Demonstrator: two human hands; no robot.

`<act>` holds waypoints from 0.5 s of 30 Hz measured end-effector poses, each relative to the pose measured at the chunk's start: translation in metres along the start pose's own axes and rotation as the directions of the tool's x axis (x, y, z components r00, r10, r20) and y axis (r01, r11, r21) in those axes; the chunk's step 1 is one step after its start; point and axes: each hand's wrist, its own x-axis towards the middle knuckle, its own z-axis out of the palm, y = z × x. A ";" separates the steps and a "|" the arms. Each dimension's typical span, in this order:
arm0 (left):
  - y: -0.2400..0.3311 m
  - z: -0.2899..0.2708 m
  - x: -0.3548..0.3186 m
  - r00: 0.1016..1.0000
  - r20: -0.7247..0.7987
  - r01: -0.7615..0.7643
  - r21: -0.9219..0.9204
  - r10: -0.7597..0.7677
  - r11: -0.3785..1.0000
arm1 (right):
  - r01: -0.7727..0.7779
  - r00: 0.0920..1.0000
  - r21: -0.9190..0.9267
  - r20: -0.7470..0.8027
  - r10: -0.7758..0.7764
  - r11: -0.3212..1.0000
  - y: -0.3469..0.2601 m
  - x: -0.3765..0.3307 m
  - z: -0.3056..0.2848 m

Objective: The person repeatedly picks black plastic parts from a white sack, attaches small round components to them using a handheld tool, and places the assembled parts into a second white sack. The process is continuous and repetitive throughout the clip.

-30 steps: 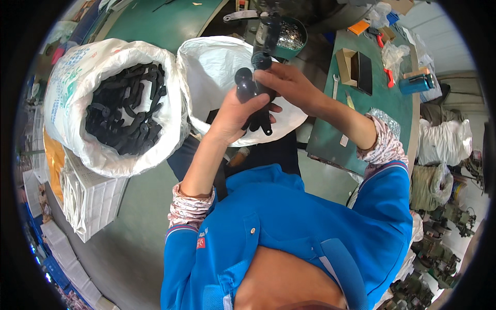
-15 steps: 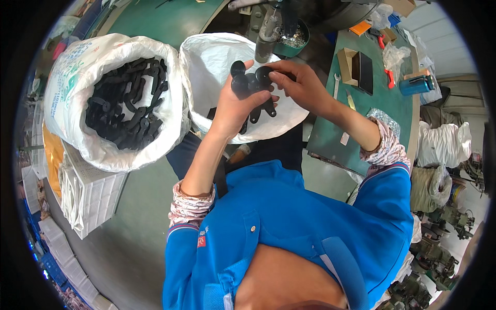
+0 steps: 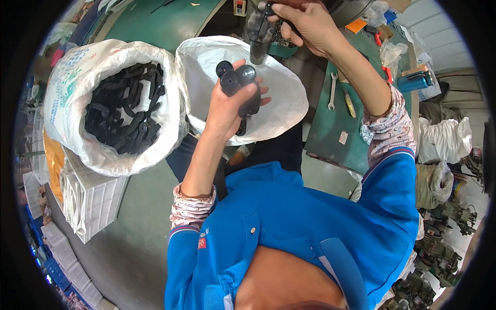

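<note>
Over the white sack in the middle [image 3: 281, 111], my left hand [image 3: 223, 111] is closed around several black plastic parts with round, disc-like ends [image 3: 231, 82]. The thumb presses across them, and their lower ends hang behind the fingers. Farther up and to the right, my right hand [image 3: 321, 32] pinches one black part [image 3: 271, 11] at the top of a dark upright machine post [image 3: 259, 49]. I cannot tell whether that part touches the post. At left, a second white sack [image 3: 67, 103] holds many curved black parts [image 3: 126, 121].
Right of the sacks is a green bench [image 3: 323, 139] with a wrench [image 3: 332, 92], a yellow-handled knife [image 3: 350, 105] and a blue bottle [image 3: 415, 81]. A small container of metal bits [image 3: 283, 47] stands behind the post. White crates [image 3: 101, 206] are below the left sack.
My right hand has moved away from the left hand, up and right to the machine post, with a black part. My left hand has stayed over the middle sack, holding the others.
</note>
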 end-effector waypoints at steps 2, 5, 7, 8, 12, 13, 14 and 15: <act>0.001 0.001 0.001 1.000 -0.025 0.011 0.040 -0.010 0.999 | 0.035 0.998 -0.056 -0.054 -0.038 0.998 0.035 -0.005 -0.002; 0.001 -0.006 0.004 0.998 -0.066 0.000 0.104 0.007 0.995 | -0.047 0.991 0.006 -0.128 0.047 0.999 0.063 -0.022 0.013; -0.002 -0.007 0.004 0.996 -0.090 -0.004 0.112 0.014 0.994 | -0.138 0.986 0.052 -0.086 0.142 0.989 0.085 -0.039 0.028; -0.003 -0.006 0.005 0.997 -0.073 0.005 0.123 0.004 0.992 | -0.041 0.999 -0.072 -0.018 0.040 0.997 0.100 -0.048 0.036; -0.008 -0.002 0.004 0.997 -0.064 0.038 0.060 -0.034 0.997 | 0.205 0.978 -0.189 0.002 -0.209 0.960 0.119 -0.051 0.027; -0.010 -0.002 0.003 0.996 -0.080 0.039 0.017 -0.037 0.999 | 0.267 0.961 -0.110 -0.042 -0.273 0.957 0.120 -0.048 0.023; -0.011 -0.003 0.004 0.994 -0.102 0.030 -0.026 -0.032 0.999 | 0.115 0.987 0.090 -0.124 -0.103 0.989 0.104 -0.049 0.025; -0.009 -0.005 0.003 0.995 -0.080 0.056 -0.028 -0.058 0.998 | 0.092 0.987 0.163 -0.144 -0.069 0.982 0.099 -0.052 0.023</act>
